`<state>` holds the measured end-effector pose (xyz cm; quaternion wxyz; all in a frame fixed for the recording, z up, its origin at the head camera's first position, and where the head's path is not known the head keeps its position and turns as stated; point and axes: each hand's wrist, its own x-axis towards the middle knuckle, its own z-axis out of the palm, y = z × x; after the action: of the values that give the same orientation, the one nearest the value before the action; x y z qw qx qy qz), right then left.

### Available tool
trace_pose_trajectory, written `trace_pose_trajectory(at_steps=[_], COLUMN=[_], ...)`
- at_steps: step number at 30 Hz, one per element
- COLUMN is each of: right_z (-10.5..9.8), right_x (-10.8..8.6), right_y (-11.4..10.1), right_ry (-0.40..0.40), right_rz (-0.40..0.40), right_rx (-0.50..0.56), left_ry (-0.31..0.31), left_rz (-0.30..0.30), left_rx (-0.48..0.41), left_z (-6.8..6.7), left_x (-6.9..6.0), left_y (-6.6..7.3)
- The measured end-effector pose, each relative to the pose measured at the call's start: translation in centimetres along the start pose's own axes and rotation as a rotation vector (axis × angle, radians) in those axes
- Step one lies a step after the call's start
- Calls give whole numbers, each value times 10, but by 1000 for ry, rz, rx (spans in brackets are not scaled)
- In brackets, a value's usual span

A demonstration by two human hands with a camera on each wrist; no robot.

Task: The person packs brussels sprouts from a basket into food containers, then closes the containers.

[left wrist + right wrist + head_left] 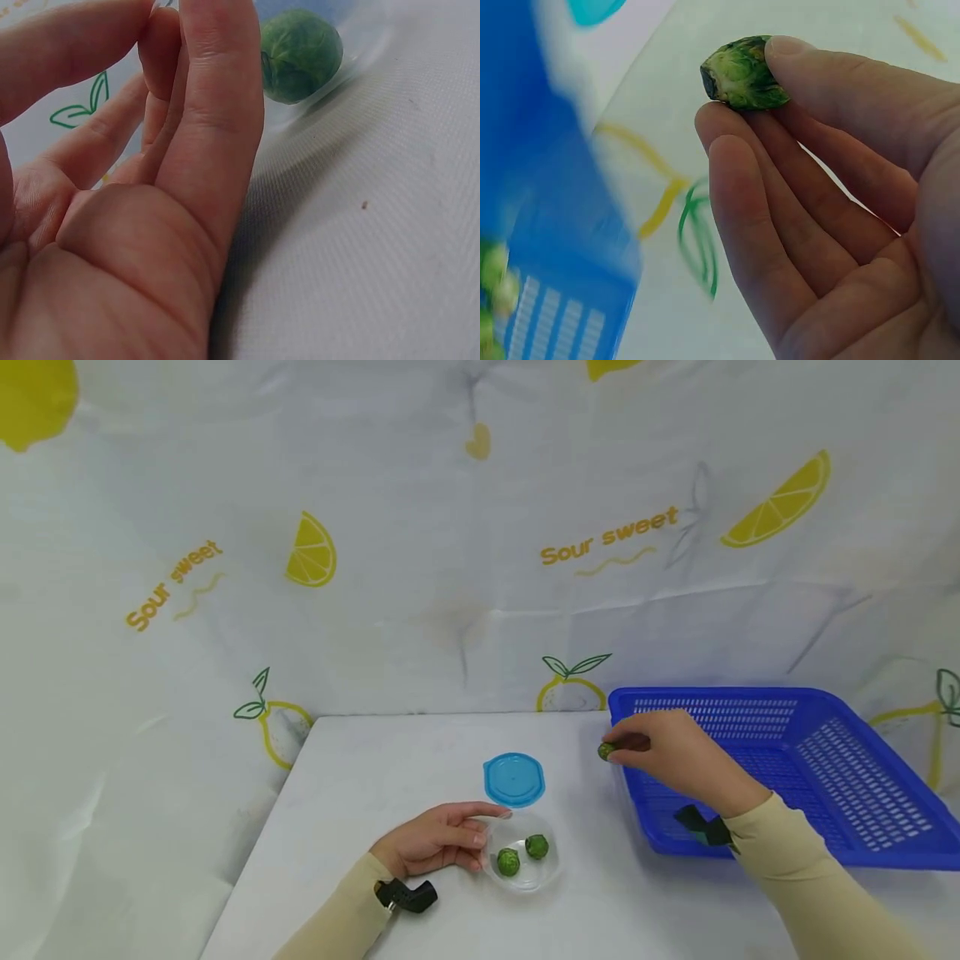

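Observation:
A clear round container (525,881) stands on the white table with two green sprouts (508,862) inside. My left hand (435,842) holds its left rim between thumb and fingers; in the left wrist view one sprout (301,56) shows beyond the fingers of that hand (127,225). Over the left edge of the blue basket (648,827), my right hand (675,756) pinches another sprout (606,751). The right wrist view has this sprout (742,73) between the thumb and fingertips of the hand (840,187), its cut end facing out.
A blue lid (513,779) lies flat on the table just behind the container. The slatted basket occupies the right side of the table; green pieces (495,292) show at its edge in the right wrist view. A lemon-printed white cloth (420,635) hangs behind the table.

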<state>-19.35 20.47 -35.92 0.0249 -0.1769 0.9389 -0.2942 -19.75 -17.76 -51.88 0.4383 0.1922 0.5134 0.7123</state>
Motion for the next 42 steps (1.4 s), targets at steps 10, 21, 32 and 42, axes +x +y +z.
trace_pose_trajectory(at_steps=[10, 21, 32, 42], right_z=[52, 95, 115, 125], right_x=[14, 7, 6, 9], right_y=[-38, -51, -59, -63], right_ry=[-25, -63, -155, -175], right_rz=[-124, -218, -216, -223], right_rx=[80, 123, 80, 0], left_ry=[11, -6, -13, -7], left_rz=[-29, -29, -26, -7], left_rx=[-11, -27, -25, -23], left_z=[-2, -3, 0, 0], left_x=[1, -2, 2, 0], left_y=[1, -1, 3, 3])
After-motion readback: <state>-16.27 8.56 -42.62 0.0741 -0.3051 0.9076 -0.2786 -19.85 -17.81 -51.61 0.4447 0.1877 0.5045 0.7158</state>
